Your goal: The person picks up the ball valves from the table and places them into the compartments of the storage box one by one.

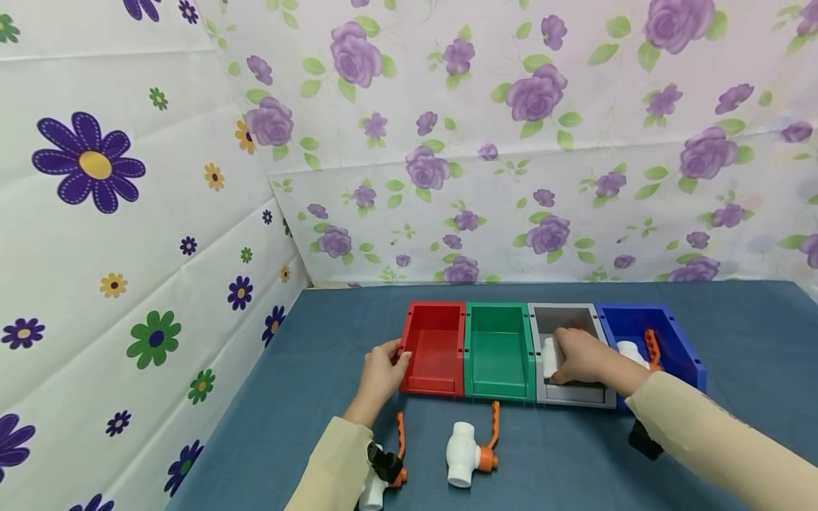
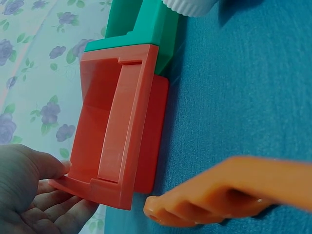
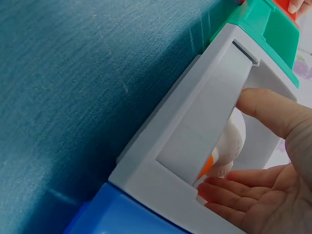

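Note:
My left hand [image 1: 380,372] pinches the left wall of the red bin [image 1: 437,387], thumb inside the wall and fingers outside. My right hand [image 1: 584,355] reaches down into the grey bin [image 1: 575,395]. Between its thumb and extended fingers, in the right wrist view, lies a white ball valve [image 3: 231,141] with a bit of orange showing; the hand and the bin's front wall hide part of it. The fingers look fairly straight and spread around the valve rather than closed on it.
The green bin [image 1: 500,390] stands between the red and grey ones. In the blue bin [image 1: 686,355] sits a white valve [image 1: 631,351] with an orange handle. Nearer me lie another ball valve [image 1: 461,454] and one [image 1: 372,493] partly under my left wrist.

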Tool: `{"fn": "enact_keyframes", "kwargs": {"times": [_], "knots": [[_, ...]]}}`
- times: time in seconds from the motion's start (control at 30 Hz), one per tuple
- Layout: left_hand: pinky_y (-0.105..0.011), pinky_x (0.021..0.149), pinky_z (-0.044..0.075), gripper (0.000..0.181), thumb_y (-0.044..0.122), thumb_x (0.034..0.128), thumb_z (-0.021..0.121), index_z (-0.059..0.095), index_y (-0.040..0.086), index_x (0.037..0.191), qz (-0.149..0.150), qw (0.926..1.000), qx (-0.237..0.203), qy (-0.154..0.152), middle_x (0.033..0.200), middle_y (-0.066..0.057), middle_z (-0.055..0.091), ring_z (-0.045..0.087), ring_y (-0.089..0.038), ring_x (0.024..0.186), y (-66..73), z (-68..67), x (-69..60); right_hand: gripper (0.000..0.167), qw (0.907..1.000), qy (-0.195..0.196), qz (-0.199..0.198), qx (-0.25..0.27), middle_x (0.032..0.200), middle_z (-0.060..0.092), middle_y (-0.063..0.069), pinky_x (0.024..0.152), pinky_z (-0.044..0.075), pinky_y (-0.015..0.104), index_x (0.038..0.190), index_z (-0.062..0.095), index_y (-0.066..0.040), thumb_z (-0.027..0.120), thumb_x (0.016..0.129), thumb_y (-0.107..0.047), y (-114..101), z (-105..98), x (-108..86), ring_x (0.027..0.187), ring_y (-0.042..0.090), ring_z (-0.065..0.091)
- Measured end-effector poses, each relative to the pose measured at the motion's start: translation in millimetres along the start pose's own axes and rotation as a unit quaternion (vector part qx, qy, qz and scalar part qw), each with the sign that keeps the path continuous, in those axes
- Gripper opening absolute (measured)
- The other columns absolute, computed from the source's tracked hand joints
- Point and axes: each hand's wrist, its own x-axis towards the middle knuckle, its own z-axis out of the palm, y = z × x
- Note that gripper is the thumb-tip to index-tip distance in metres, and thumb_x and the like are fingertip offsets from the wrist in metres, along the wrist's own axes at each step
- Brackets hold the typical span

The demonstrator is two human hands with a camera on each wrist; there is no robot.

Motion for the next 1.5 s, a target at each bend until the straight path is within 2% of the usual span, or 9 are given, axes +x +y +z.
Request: {"fn": "enact_keyframes", "kwargs": {"times": [0.33,0.67,0.87,1.1,1.3,1.5], "knots": [[-0.039,0.075,0.058,0.033,0.007,0.0909,0.062,0.061,-0.009,0.120,0.007,0.9999,0.007,0.003,0.108,-0.022,0.068,0.067,-0.027,0.088,-0.2,-1.3,0.0,0.083,0.9997,0.011,-0.014,0.015,0.103,0.060,0.026,0.076,0.052,0.048,0.121,0.047,0.019,0.086,0.063,-0.026,1,-2,-1.7,0.086,0.030,0.057],[-0.037,0.074,0.058,0.033,0.008,0.0920,0.061,0.060,-0.008,0.121,0.003,1.0000,0.002,-0.004,0.109,-0.022,0.068,0.067,-0.026,0.087,-1.4,-0.5,0.5,0.071,0.9993,0.027,-0.023,0.012,0.104,0.060,0.028,0.078,0.053,0.050,0.119,0.048,0.020,0.081,0.072,-0.021,1,-2,-5.8,0.088,0.032,0.058],[-0.038,0.074,0.058,0.034,0.008,0.0918,0.061,0.060,-0.008,0.121,0.008,0.9999,0.007,-0.001,0.109,-0.022,0.068,0.067,-0.027,0.087,-0.4,-1.1,-0.6,0.066,0.9987,0.042,-0.028,-0.001,0.109,0.059,0.032,0.084,0.050,0.053,0.120,0.049,0.020,0.077,0.075,-0.020,0,-1,-8.0,0.097,0.040,0.058],[-0.038,0.072,0.058,0.033,0.008,0.0921,0.060,0.061,-0.008,0.121,0.019,0.9998,0.007,-0.002,0.107,-0.022,0.068,0.067,-0.026,0.084,-1.2,-0.8,0.6,0.065,0.9985,0.054,-0.012,0.002,0.117,0.054,0.036,0.087,0.048,0.056,0.122,0.048,0.019,0.074,0.079,-0.021,-3,-6,-13.9,0.106,0.046,0.055],[-0.037,0.070,0.058,0.031,0.007,0.0917,0.061,0.061,-0.008,0.119,0.023,0.9997,0.006,0.001,0.105,-0.022,0.068,0.066,-0.025,0.081,-1.0,-1.3,0.5,0.062,0.9978,0.064,-0.014,0.004,0.119,0.053,0.036,0.086,0.048,0.056,0.123,0.047,0.019,0.072,0.081,-0.020,-5,-11,-19.7,0.107,0.046,0.054],[-0.038,0.071,0.058,0.033,0.007,0.0911,0.061,0.061,-0.009,0.120,0.020,0.9996,0.020,0.005,0.106,-0.023,0.068,0.066,-0.026,0.083,0.9,-0.3,-1.1,0.055,0.9961,0.086,-0.021,-0.003,0.111,0.058,0.030,0.079,0.053,0.050,0.119,0.052,0.016,0.072,0.082,-0.018,-7,-10,-25.5,0.094,0.037,0.060]]}}
